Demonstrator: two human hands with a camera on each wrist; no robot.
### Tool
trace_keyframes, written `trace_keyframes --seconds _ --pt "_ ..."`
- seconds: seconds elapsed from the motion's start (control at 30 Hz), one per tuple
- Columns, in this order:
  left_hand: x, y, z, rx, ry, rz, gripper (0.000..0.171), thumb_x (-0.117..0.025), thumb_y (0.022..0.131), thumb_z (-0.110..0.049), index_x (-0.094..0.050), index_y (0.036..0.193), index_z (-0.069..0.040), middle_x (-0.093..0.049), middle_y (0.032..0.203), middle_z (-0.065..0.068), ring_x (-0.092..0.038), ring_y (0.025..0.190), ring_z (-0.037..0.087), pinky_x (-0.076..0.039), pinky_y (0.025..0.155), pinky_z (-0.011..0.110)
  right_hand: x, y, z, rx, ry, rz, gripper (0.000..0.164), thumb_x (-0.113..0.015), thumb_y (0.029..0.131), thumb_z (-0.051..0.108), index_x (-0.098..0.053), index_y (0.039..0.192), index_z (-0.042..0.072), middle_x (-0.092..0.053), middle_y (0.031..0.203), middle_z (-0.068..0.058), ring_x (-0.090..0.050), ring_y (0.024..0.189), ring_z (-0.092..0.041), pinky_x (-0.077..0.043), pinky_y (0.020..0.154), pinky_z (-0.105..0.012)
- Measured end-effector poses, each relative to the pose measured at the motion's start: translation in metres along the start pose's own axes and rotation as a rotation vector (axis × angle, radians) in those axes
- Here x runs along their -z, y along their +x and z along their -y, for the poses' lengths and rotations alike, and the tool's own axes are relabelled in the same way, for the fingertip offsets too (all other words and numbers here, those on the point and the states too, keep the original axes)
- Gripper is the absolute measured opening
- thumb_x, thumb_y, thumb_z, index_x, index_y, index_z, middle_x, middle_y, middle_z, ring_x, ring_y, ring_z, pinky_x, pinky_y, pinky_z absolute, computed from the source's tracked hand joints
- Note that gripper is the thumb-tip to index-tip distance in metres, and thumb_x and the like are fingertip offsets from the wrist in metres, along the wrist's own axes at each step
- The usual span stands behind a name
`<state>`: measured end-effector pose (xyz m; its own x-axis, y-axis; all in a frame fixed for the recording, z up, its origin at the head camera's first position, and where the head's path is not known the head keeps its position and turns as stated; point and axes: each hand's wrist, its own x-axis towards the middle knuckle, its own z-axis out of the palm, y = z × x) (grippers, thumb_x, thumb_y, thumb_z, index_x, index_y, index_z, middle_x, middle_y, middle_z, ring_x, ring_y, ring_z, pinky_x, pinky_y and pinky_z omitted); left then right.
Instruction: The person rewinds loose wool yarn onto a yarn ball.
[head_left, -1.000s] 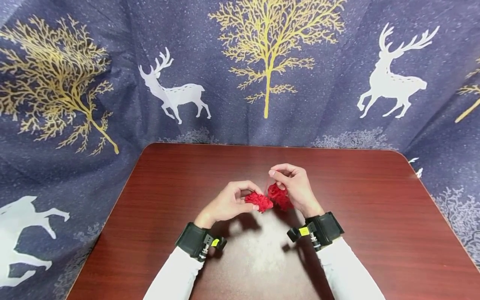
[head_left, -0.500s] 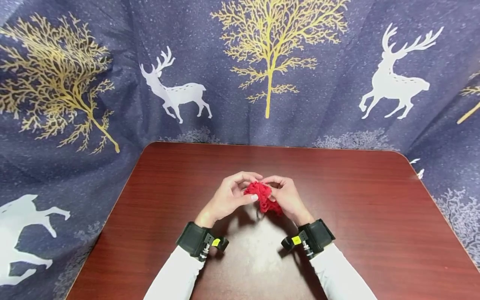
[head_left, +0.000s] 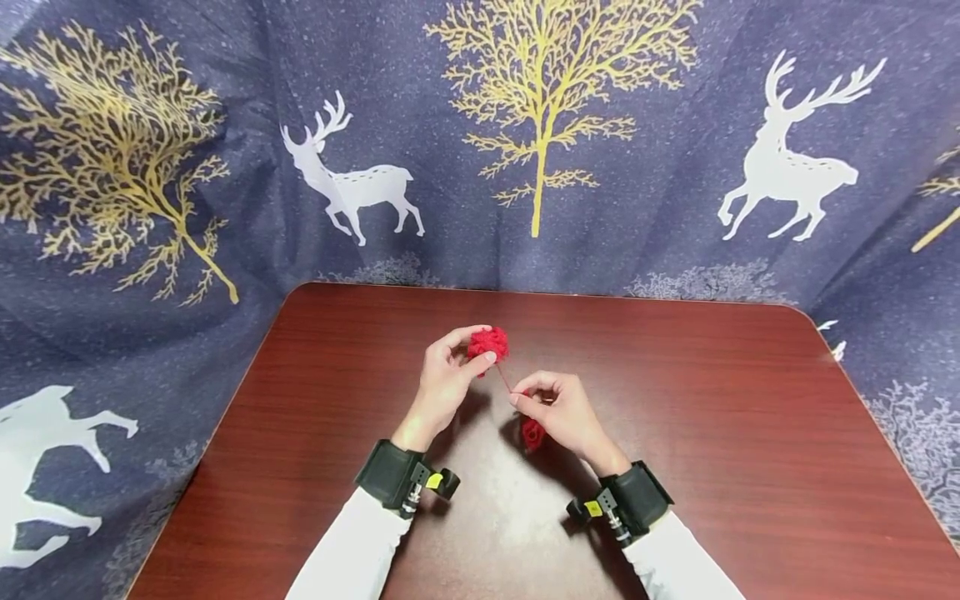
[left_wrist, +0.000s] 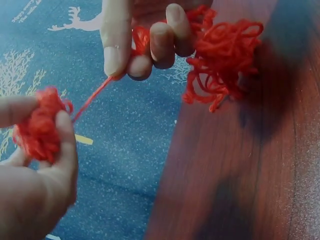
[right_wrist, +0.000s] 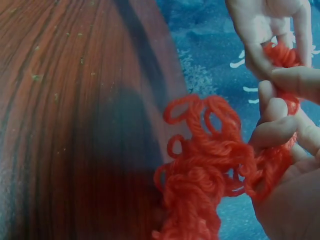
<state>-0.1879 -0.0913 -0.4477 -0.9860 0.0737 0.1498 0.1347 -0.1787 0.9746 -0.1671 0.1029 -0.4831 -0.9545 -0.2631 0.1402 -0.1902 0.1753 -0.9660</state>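
In the head view my left hand [head_left: 437, 385] grips a small wound ball of red yarn [head_left: 489, 343] between thumb and fingers, above the table. A single taut strand [head_left: 503, 377] runs from it to my right hand [head_left: 567, 414], whose thumb and forefinger pinch it. Loose, looped red yarn [head_left: 532, 434] hangs below the right hand. The left wrist view shows the ball [left_wrist: 40, 127] at left and the tangle [left_wrist: 225, 60] beyond the right fingers. Up close in the right wrist view, the looped tangle [right_wrist: 200, 160] trails from the curled right fingers.
Both hands are over a reddish-brown wooden table [head_left: 712, 400] with rounded far corners. Behind it hangs a dark blue cloth [head_left: 480, 208] printed with white deer and golden trees. Each wrist wears a black strap [head_left: 636, 498] with a small camera.
The hands came together at the yarn, then parted. The left hand moved up and away with the ball, while the right hand drew back toward the body, stretching the strand between them.
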Motion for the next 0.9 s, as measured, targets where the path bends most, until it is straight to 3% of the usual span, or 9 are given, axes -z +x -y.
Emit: trace_keyframes --seconds 0.1,0.33,0.43,0.6,0.9 --pt "-0.001 0.001 0.001 0.034 0.046 -0.033 0.036 -0.069 0.087 0.009 -0.063 0.122 0.008 -0.065 0.116 0.021 -0.064 0.094 0.019 -0.053 0.067 0.021 0.0 -0.003 0.002 0.031 -0.046 0.005 0.005 -0.077 0.087 0.002 -0.075 0.09 -0.002 -0.07 0.075 -0.015 -0.061 0.06 -0.015 -0.044 0.053 -0.018" --pt "-0.001 0.001 0.005 0.073 0.236 -0.058 0.031 -0.074 0.087 0.004 -0.063 0.116 0.003 -0.071 0.108 0.019 -0.069 0.096 0.026 -0.058 0.076 0.026 0.002 -0.009 0.008 0.064 -0.163 0.017 0.004 -0.078 0.085 0.004 -0.076 0.088 0.006 -0.065 0.069 0.003 -0.056 0.06 -0.01 -0.044 0.054 -0.02" --pt "-0.001 0.002 0.007 0.067 0.288 -0.076 0.03 -0.076 0.086 0.002 -0.065 0.114 0.001 -0.072 0.105 0.018 -0.069 0.093 0.027 -0.058 0.076 0.028 0.003 -0.011 0.011 0.075 -0.183 0.029 0.006 -0.079 0.086 0.005 -0.076 0.087 0.01 -0.064 0.068 0.005 -0.056 0.059 -0.011 -0.045 0.053 -0.021" --pt "0.0 0.001 0.006 0.087 0.296 -0.103 0.029 -0.077 0.085 -0.001 -0.064 0.111 0.002 -0.073 0.104 0.018 -0.07 0.092 0.028 -0.059 0.074 0.028 0.003 -0.014 0.016 0.082 -0.193 0.041 0.009 -0.079 0.085 0.004 -0.076 0.086 0.013 -0.063 0.067 0.005 -0.054 0.058 -0.011 -0.044 0.052 -0.02" --pt "0.0 0.0 0.008 0.114 0.342 -0.105 0.029 -0.077 0.086 0.0 -0.063 0.111 -0.001 -0.073 0.105 0.016 -0.069 0.095 0.032 -0.059 0.08 0.036 0.0 -0.015 0.022 0.054 -0.229 0.038 0.008 -0.075 0.085 -0.005 -0.074 0.085 0.003 -0.063 0.066 -0.001 -0.051 0.056 -0.009 -0.042 0.052 -0.019"
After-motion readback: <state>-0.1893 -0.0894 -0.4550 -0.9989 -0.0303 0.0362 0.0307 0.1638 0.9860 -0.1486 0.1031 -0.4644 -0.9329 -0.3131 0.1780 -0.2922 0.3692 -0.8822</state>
